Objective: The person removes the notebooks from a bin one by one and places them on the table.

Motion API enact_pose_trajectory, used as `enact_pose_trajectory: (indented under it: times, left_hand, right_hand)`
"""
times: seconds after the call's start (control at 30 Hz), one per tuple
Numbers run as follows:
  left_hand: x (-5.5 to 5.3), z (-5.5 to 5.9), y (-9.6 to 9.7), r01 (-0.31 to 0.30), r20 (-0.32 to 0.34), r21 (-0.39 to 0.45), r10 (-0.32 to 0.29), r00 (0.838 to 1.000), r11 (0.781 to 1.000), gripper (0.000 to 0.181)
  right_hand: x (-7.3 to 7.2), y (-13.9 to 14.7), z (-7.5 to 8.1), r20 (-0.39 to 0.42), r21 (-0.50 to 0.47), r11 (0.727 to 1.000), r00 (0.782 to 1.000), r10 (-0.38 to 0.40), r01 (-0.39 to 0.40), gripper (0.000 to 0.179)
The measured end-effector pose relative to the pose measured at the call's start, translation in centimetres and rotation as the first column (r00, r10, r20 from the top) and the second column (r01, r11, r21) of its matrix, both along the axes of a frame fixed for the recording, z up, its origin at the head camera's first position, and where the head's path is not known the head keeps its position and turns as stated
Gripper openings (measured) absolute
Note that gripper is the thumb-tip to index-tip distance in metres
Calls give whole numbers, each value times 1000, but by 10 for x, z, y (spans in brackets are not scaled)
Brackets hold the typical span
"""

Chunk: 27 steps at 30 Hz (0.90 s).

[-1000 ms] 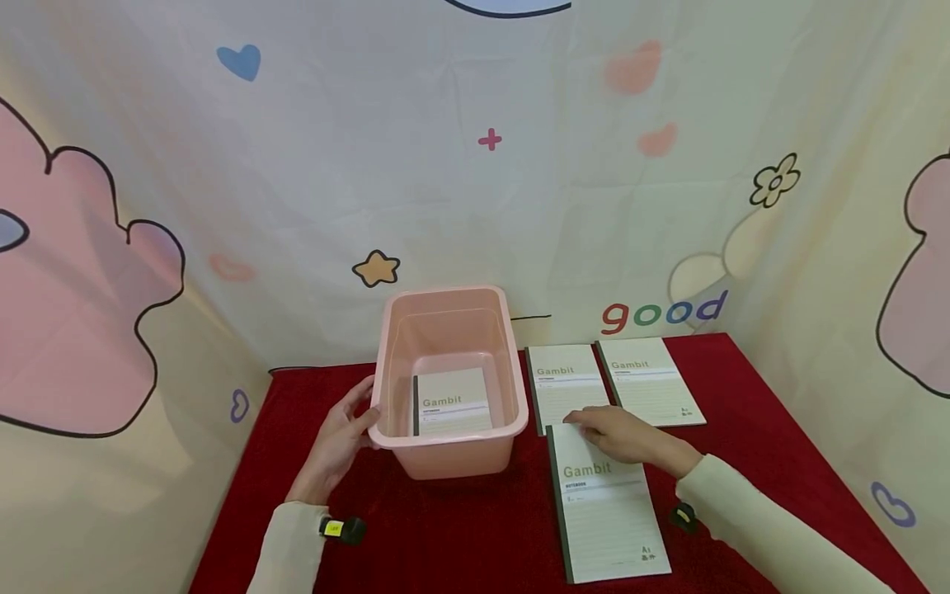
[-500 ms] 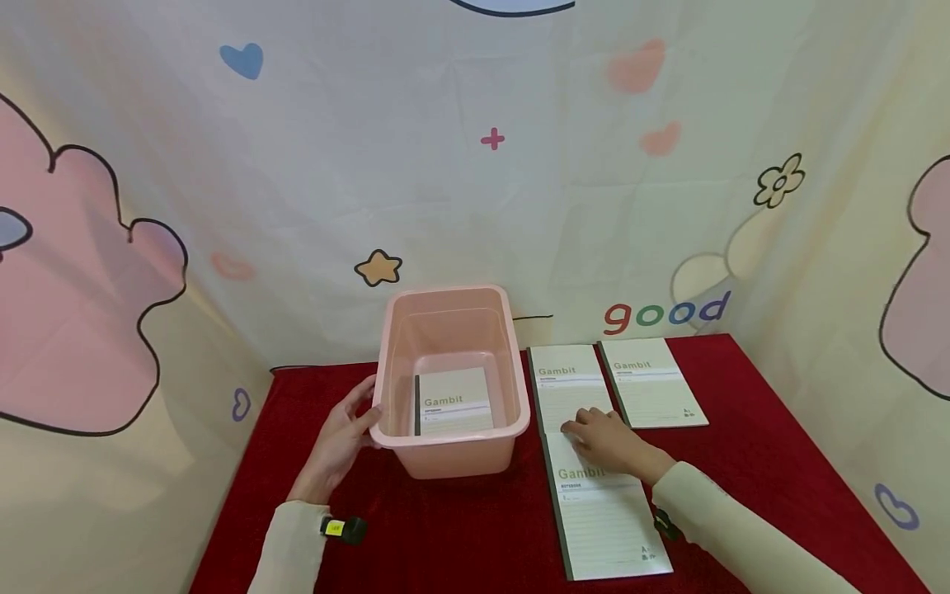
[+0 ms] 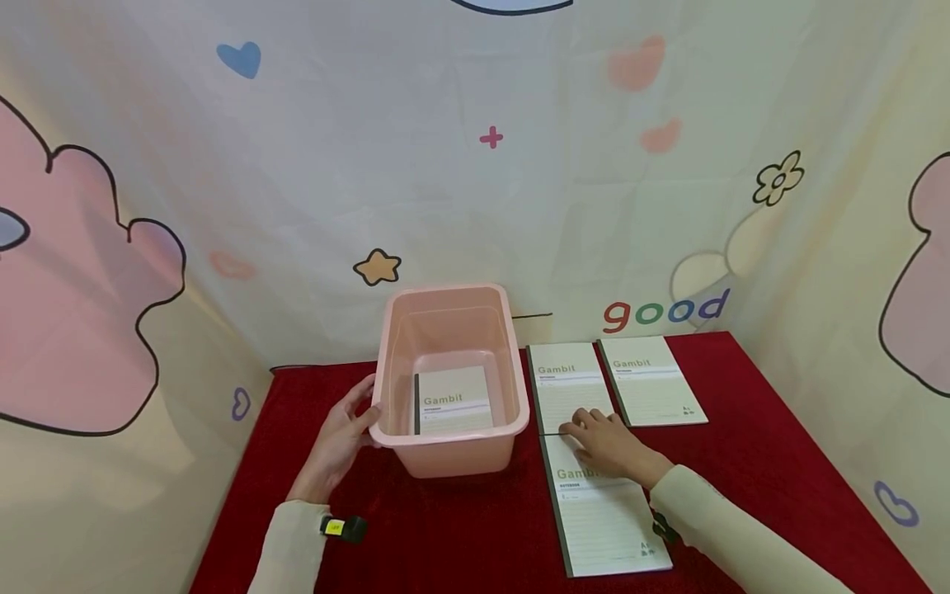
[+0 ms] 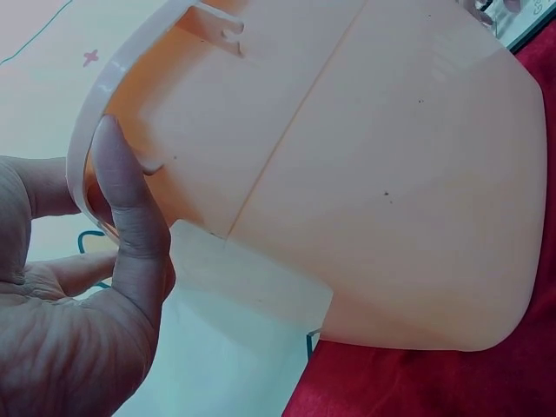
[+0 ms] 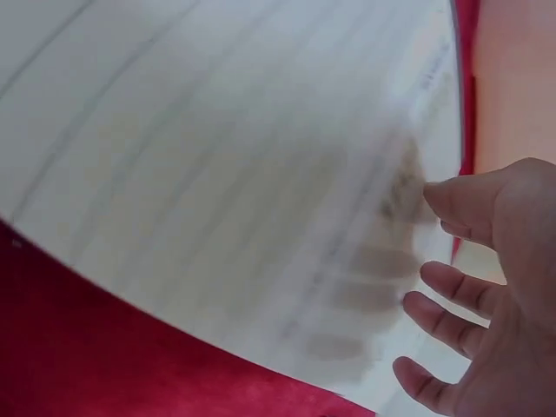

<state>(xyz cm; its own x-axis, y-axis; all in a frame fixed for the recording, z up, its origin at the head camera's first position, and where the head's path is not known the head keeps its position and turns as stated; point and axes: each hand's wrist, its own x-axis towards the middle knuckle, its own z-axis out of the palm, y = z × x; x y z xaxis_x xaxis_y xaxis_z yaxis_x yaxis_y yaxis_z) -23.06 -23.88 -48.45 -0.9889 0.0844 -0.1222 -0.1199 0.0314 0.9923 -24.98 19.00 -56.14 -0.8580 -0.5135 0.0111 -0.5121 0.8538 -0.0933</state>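
Note:
In the head view my left hand (image 3: 337, 441) grips the left rim of a pink plastic basin (image 3: 453, 460), thumb (image 4: 130, 191) on one side of the rim and fingers on the other. A white Gambit notebook (image 3: 454, 404) lies inside the basin. My right hand (image 3: 612, 445) is over the top end of a near Gambit notebook (image 3: 609, 528), covering part of its title. Its fingers are spread and loosely bent at the top edge, casting shadows on the cover (image 5: 217, 174) in the right wrist view. A second notebook (image 3: 567, 384) lies directly beyond that edge.
Another Gambit notebook (image 3: 653, 384) lies at the back right. A red cloth (image 3: 460, 536) covers the table. Behind it hangs a pale curtain (image 3: 416, 181) with printed shapes, close to the basin's far end.
The near notebook has shifted slightly left and toward me, no longer overlapping the one beyond it. My right hand has loosened from its top edge. The left hand has stayed on the basin.

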Motion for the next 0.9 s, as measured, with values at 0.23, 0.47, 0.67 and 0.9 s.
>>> enact_pose_trajectory:
  times: [0.23, 0.47, 0.67, 0.9]
  left_hand:
    - [-1, -1, 0, -1, 0, 2, 1, 1000, 1000, 60]
    - [-1, 0, 0, -2, -3, -1, 2, 1000, 1000, 60]
    - [0, 1, 1, -3, -2, -4, 3, 1000, 1000, 61]
    - [1, 1, 1, 4, 3, -1, -4, 1000, 1000, 60]
  right_hand:
    - [-4, 1, 40, -148, -88, 996, 989, -13, 0, 41]
    - [4, 4, 92, -266, -125, 991, 964, 6, -40, 43]
    - [9, 4, 133, -365, -161, 981, 930, 40, -105, 43]
    - [10, -3, 170, -434, -171, 975, 899, 54, -141, 46]
